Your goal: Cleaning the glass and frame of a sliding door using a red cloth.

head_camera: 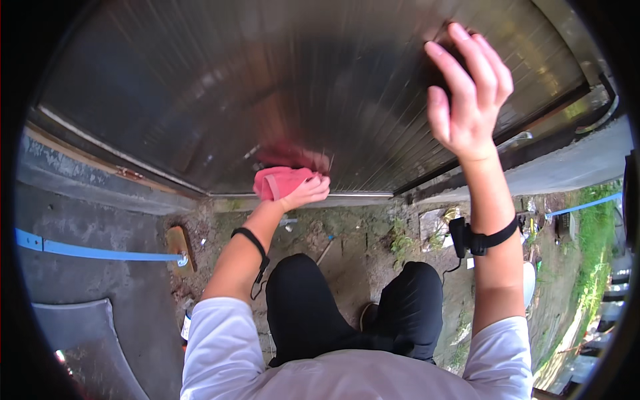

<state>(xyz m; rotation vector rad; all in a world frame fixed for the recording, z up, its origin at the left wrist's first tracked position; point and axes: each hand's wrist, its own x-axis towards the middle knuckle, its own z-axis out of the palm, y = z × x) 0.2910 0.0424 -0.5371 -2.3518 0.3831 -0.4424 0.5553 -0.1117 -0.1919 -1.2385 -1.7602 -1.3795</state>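
A large dark glossy panel [350, 125], ribbed with fine lines and reflecting its surroundings, stands in front of me. At its lower edge my left hand [309, 192] holds a pink cloth [282, 183] against the surface, and the cloth shows in the reflection. Higher up on the right, my right hand [470, 92] is raised at the panel with curved, spread fingers and nothing visible in it. Whether its fingertips touch the panel I cannot tell. Each forearm wears a black strap with a cable.
A blue bar [110, 252] runs along the left by a grey wall, and another blue bar [585, 204] is at the right. A curved metal handle [602, 115] sits near the frame. Small plants [401, 242] and litter lie on the dirt ground around my bent knees.
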